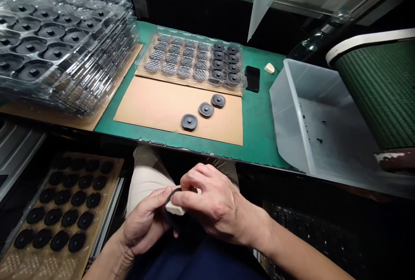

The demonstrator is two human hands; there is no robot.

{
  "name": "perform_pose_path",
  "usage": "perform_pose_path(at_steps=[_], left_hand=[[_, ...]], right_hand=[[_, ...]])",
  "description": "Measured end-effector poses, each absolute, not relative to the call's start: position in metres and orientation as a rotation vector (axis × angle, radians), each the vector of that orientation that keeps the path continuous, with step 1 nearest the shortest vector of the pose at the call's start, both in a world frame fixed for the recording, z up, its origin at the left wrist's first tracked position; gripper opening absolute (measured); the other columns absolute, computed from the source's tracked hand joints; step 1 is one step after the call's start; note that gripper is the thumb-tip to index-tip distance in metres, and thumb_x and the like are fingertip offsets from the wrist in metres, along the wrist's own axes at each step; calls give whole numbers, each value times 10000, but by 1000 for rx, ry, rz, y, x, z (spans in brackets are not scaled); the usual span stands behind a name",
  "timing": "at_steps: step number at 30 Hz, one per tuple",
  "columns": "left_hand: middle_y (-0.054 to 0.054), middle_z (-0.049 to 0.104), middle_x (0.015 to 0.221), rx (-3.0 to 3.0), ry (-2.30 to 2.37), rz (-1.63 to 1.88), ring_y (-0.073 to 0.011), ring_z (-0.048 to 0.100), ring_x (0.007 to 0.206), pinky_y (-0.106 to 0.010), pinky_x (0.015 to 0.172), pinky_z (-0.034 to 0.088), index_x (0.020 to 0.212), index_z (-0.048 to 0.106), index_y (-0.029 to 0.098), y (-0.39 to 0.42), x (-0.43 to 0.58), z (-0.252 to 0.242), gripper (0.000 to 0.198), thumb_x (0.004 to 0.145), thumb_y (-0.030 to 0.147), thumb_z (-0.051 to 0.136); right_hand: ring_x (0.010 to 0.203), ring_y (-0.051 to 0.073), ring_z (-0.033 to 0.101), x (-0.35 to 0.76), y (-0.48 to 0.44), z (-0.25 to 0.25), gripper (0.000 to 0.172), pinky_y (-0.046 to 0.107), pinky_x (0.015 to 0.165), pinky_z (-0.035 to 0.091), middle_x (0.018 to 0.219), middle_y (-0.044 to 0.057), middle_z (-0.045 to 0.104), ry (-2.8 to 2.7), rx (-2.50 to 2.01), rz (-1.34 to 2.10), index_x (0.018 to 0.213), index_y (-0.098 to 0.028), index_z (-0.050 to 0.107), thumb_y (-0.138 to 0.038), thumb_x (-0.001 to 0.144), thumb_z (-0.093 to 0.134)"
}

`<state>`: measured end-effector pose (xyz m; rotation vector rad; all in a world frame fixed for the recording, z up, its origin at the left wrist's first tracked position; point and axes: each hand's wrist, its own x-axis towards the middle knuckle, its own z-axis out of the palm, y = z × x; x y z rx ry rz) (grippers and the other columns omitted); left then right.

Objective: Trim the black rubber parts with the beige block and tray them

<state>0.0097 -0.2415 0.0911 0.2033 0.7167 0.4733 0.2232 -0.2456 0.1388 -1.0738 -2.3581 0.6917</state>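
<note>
While the left hand (145, 223) grips a black round rubber disc (170, 222), steadying it over the lap (146, 175), the right hand (215, 205) pinches a small cream block (175, 208) against its face (pressed flat, as for rubbing). Three like discs (206, 109) lie on a brown cardboard sheet (152, 104) on the green tabletop (256, 130).

I see matt black rubbery round discs (206, 109) on a dull brown cardboard sheet (152, 102), a matt cream rectangular block (175, 209), and a glossy clear plastic blister tray (171, 58).

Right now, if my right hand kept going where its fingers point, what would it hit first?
Probably the black disc in your left hand; the pale block in your right hand looks pressed against it.
</note>
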Motion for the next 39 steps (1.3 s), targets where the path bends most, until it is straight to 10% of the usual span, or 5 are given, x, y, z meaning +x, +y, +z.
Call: perform_pose_path(at_steps=[7, 11, 26, 32, 39], left_hand=[[-36, 717, 1311, 452, 871, 893, -184, 664, 1200, -244, 1041, 536, 1233, 759, 312, -238, 9, 84, 449, 822, 147, 832], [-40, 611, 1482, 674, 886, 1007, -244, 635, 1286, -271, 1050, 538, 1127, 803, 310, -241, 11, 82, 446, 754, 72, 860], [-73, 777, 1183, 400, 808, 617, -128, 725, 919, -157, 794, 554, 1305, 739, 278, -241, -9, 91, 449, 862, 276, 812], [-62, 721, 1336, 358, 749, 673, -213, 681, 1189, -260, 1013, 531, 1342, 710, 329, -243, -1, 94, 530, 828, 301, 835], [-68, 705, 1377, 381, 794, 857, -264, 604, 1343, -351, 1147, 465, 1387, 673, 325, -240, 11, 103, 525, 874, 261, 766]], right_hand=[[641, 141, 408, 207, -253, 132, 270, 318, 638, 295, 695, -16, 474, -1842, -1601, 862, 751, -187, 488, -259, 1007, 535], [631, 116, 442, 199, -255, 140, 262, 282, 587, 290, 704, -38, 496, -1620, -1529, 1226, 768, -196, 492, -272, 1013, 544], [841, 218, 475, 217, -248, 144, 150, 398, 805, 367, 922, 70, 594, -2263, -1397, 589, 1001, -163, 629, -190, 1034, 484], [962, 202, 607, 224, -246, 136, 325, 360, 861, 464, 1131, 73, 662, -1897, -1187, 753, 1365, -211, 574, -144, 1056, 500], [748, 140, 555, 221, -261, 119, 326, 249, 715, 441, 828, 7, 608, -1412, -1382, 1353, 943, -170, 668, -409, 1103, 513]])
